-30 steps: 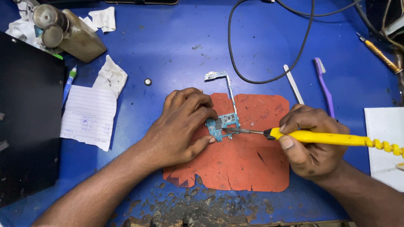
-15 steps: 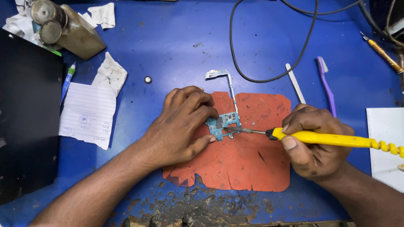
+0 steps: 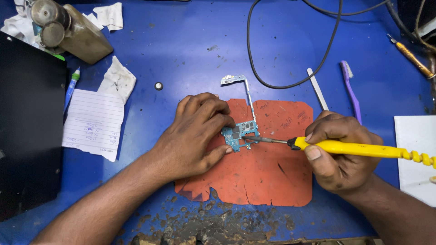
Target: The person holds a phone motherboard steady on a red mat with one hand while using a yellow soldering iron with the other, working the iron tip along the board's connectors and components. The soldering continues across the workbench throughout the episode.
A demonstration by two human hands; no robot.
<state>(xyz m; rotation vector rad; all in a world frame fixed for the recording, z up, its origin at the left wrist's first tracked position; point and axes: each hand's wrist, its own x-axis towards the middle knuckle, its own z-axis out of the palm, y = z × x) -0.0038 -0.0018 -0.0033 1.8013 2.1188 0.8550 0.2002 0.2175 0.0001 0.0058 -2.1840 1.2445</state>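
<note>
Surfaces I can make out from my remote seat:
1 soldering iron (image 3: 363, 148): glossy yellow plastic handle, dull grey metal tip.
1 circuit board (image 3: 240, 134): teal, semi-gloss, with a thin metal strip.
1 orange mat (image 3: 268, 181): matt, rubbery, cracked at the edge.
1 blue table (image 3: 181, 50): matt, scuffed, crusted rough along the near edge.
1 lined paper sheet (image 3: 93, 122): matt.
1 toothbrush (image 3: 350, 88): smooth purple plastic.
1 black cable (image 3: 290, 84): smooth.

bench (image 3: 181, 45) blue | mat (image 3: 272, 181) orange-red, cracked | circuit board (image 3: 240, 134) teal | soldering iron handle (image 3: 359, 148) yellow | brush (image 3: 349, 88) purple | paper (image 3: 93, 122) white, ruled | cable (image 3: 290, 84) black | bottle (image 3: 81, 38) murky brown
</note>
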